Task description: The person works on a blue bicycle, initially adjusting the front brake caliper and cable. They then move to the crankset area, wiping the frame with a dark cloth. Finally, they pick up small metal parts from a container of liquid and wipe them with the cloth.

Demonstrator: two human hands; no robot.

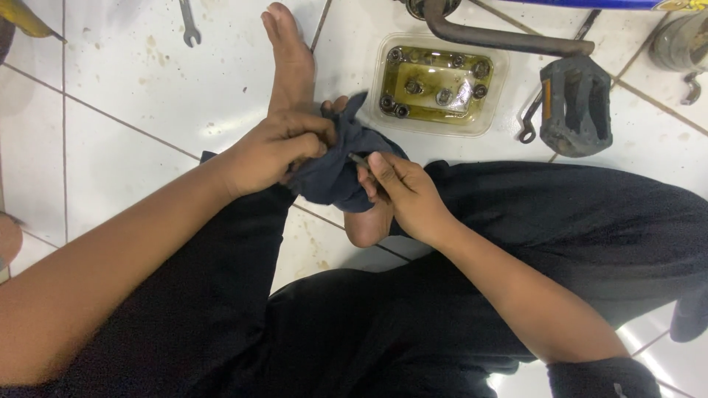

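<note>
Single head view, steeply downward, close over lap; floor tiles (133, 81) probably near

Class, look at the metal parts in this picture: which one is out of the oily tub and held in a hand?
The thin metal rod, pinched in the right hand against the dark cloth; the nuts and bolts sit in the tub.

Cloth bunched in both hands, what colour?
Dark navy-blue cloth, clearest in the head view.
</note>
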